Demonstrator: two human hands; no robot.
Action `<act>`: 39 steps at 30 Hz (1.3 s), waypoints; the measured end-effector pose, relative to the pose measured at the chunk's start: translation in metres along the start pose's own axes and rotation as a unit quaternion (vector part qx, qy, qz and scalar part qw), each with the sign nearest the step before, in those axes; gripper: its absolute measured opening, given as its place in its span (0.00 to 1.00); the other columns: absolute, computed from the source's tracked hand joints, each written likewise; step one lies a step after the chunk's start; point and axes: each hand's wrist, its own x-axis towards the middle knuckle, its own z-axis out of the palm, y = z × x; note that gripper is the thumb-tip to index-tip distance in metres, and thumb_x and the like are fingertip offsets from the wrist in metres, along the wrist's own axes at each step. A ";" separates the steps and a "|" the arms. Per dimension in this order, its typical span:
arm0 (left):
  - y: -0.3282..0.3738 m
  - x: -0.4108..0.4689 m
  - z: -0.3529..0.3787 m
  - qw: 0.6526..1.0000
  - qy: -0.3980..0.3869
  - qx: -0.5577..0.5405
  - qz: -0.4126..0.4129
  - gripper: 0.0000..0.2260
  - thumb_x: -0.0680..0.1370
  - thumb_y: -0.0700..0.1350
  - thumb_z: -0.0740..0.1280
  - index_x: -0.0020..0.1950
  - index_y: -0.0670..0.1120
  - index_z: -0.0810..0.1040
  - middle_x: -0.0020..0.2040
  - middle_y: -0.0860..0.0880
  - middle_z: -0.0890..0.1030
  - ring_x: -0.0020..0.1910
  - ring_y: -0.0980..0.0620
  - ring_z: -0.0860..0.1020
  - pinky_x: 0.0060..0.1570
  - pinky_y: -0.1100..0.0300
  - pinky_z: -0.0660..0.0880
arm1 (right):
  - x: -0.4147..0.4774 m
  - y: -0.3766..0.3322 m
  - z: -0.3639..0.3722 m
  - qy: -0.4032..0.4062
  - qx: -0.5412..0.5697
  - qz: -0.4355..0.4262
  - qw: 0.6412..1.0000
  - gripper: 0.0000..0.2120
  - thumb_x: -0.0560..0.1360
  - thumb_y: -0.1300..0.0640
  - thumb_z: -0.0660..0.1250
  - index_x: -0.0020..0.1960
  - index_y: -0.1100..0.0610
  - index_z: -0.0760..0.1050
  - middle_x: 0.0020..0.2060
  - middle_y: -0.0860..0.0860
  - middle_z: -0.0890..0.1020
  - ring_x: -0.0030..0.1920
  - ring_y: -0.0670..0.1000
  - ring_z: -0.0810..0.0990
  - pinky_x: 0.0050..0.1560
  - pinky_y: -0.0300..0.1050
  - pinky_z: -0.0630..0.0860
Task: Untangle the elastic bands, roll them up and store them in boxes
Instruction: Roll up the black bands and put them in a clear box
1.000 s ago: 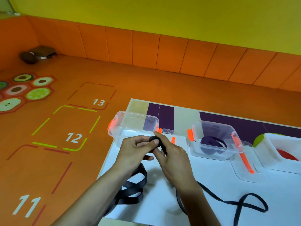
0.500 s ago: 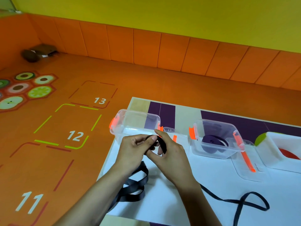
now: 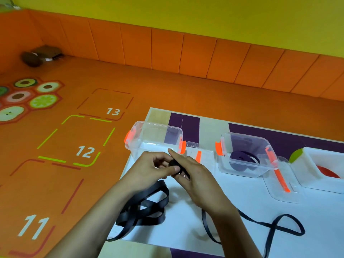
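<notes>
White tabletop (image 3: 242, 211): carrying everything.
Empty clear plastic box with orange latches (image 3: 149, 142): waiting just beyond my hands.
Flat black elastic band (image 3: 147, 209): glossy, limp, trailing in slack loops on both sides.
My left hand (image 3: 149, 170) and right hand (image 3: 197, 181): both pinching small black roll (image 3: 174, 163). Right forefinger now lifting, likely re-gripping. Winding progressing, boxing pending.

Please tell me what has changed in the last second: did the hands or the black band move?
Very little. Both the left hand and the right hand still pinch the small black roll before the empty clear box; only fingers shifted: the right forefinger now sticks up. The loose band on the table and the box with the purple roll stayed put.
</notes>
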 end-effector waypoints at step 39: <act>0.001 -0.002 0.011 0.983 0.111 -0.139 0.056 0.05 0.77 0.41 0.71 0.51 0.43 0.84 0.41 0.47 0.87 0.40 0.53 0.84 0.45 0.60 0.81 | 0.006 -0.022 -0.002 0.076 0.290 0.080 0.951 0.13 0.80 0.56 0.70 0.62 0.43 0.81 0.44 0.49 0.84 0.37 0.49 0.81 0.39 0.43 0.81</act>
